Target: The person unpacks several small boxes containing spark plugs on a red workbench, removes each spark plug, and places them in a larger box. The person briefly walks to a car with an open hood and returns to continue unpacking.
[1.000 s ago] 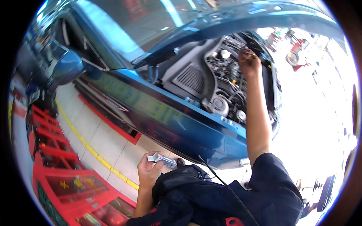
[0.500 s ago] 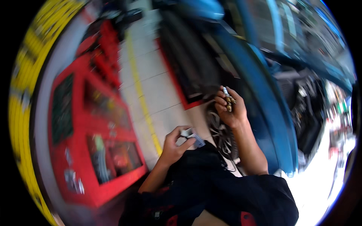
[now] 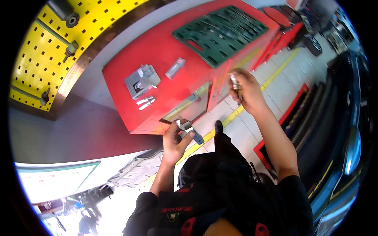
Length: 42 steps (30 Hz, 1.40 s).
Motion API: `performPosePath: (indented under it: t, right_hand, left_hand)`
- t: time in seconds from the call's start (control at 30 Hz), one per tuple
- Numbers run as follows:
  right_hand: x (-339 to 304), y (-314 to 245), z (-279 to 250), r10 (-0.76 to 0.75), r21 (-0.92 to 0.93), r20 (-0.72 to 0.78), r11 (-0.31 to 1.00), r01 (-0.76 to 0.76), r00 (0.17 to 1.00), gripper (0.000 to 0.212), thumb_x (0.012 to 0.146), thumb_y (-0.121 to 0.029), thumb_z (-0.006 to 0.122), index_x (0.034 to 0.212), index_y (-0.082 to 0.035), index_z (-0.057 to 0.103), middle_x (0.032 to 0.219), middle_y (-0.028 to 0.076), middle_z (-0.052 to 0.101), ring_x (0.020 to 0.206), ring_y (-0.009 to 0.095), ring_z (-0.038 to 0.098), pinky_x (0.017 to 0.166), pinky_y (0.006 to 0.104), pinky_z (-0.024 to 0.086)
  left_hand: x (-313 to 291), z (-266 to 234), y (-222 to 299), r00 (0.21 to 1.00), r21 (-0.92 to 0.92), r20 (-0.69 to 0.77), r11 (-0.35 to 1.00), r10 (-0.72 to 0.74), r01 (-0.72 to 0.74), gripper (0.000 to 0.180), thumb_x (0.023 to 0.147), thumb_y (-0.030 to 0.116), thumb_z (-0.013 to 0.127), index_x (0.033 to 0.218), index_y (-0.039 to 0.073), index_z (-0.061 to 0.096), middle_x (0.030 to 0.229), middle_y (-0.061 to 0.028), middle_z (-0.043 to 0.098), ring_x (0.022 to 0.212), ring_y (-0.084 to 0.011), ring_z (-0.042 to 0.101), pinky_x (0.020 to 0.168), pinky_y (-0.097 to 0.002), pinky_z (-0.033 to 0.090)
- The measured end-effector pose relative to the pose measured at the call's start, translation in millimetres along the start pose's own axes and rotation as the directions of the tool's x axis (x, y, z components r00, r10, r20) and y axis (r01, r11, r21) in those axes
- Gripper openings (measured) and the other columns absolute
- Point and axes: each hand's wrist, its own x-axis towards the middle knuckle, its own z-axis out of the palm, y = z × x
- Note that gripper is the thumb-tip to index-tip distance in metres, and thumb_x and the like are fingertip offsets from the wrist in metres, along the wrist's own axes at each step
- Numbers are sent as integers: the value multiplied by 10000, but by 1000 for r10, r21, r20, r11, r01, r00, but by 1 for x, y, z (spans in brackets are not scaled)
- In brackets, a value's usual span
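On the red cabinet [image 3: 157, 45], bare top gives passage between the narrow box [image 3: 175, 68] and the front edge, and along the back edge. An open grey carton [image 3: 134, 84] and two silver cylindrical parts [image 3: 145, 103] beside it obstruct a low sweep; the green tool tray [image 3: 215, 59] fills much of the far end. Open air above the tiled floor [image 3: 244, 129] separates left hand [image 3: 172, 143] from right hand [image 3: 249, 93].

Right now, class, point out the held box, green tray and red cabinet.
Held box [image 3: 197, 137], head view: grey side.
Green tray [image 3: 214, 61], head view: near corner.
Red cabinet [image 3: 147, 49], head view: bare top.
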Motion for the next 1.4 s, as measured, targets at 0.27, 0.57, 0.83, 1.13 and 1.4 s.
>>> performPosePath:
  t: [0.27,0.57,0.83,1.13,1.4]
  right_hand:
    - [209,-8,147,-210,-669,739,-106,736,641,195,1062,-158,609,1178,-3,634,940,177,749,804,340,774,730,464,609]
    - [283,27,176,-20,-218,966,-595,774,257,246,963,-160,599,1162,-29,661,1131,167,718,979,302,759,653,396,646]
    - [309,25,177,-324,-399,901,-361,843,288,241,994,-174,643,1210,-68,664,1137,148,730,941,349,755,736,443,636]
    - [257,-38,193,-615,-302,662,304,903,429,223,1059,-56,665,1275,-30,716,1097,143,795,968,218,800,795,329,637]
    - [109,-52,198,-589,283,761,678,679,271,284,1016,2,692,1273,120,663,1086,237,750,986,265,782,839,355,673]
  left_hand:
    - [60,-5,38,935,75,-355,997,26,0,364,951,87,786,1252,-51,637,1125,-108,724,1055,-175,668,967,-345,529]
    - [38,11,64,733,113,-679,992,39,53,471,923,113,783,1322,-64,606,1138,-130,725,1064,-205,664,978,-368,517]
    - [58,-15,67,840,412,-528,903,129,121,432,840,61,864,1229,-12,689,1164,-140,727,1047,-252,717,944,-389,556]
    - [66,-47,85,881,546,-359,835,310,-72,512,790,32,892,1265,12,701,1299,-165,698,1240,-328,686,995,-413,577]
    - [69,-70,81,883,586,-254,789,394,-184,549,831,77,851,1342,4,666,1333,-201,680,1218,-375,685,1024,-449,558]
